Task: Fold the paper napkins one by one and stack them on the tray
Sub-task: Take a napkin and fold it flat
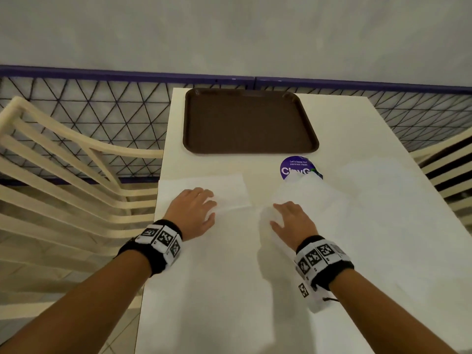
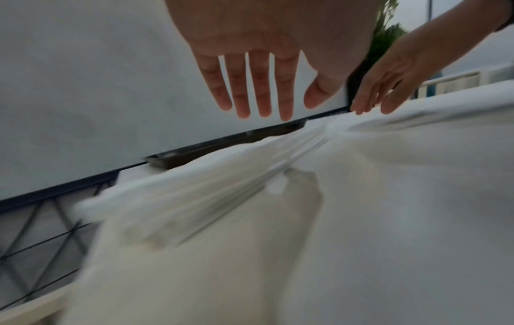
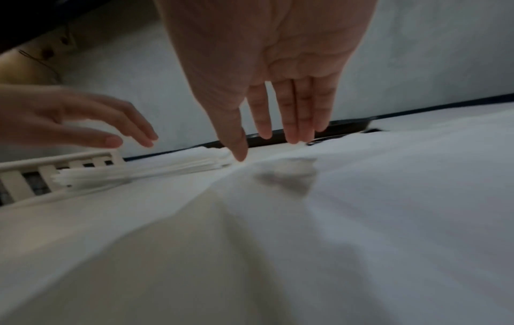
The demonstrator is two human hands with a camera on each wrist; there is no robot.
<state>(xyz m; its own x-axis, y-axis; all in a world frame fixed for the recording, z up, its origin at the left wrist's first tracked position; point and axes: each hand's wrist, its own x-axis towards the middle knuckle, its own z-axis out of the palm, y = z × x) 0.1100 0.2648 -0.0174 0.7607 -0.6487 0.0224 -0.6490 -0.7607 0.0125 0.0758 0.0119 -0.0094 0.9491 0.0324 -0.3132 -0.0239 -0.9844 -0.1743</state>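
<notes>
White paper is the working material: a stack of paper napkins (image 1: 204, 190) is lying at centre left of the head view, on the near-left part of the surface (image 1: 229, 290), and a single loose napkin (image 1: 306, 195) is spreading at centre right, partly covering a purple sticker (image 1: 297, 168).

The left hand (image 1: 194, 213) is resting on the stack, fingers (image 2: 261, 88) extended and slack, gripping nothing. The right hand (image 1: 291, 221) is lying flat on the loose napkin, fingers (image 3: 292, 114) straight and pressing the sheet, not pinching it.

Procedure, as judged: the sheet is being flattened for its first fold. Keep the stack pinned on the left so that it is not sliding. Smooth the sheet outward, align opposite edges exactly, then crease with flat fingers; thin paper is likely tearing or wrinkling under a dragging palm.

The brown tray (image 1: 250, 121), at upper centre, is holding no napkins, so no fold appears finished.
</notes>
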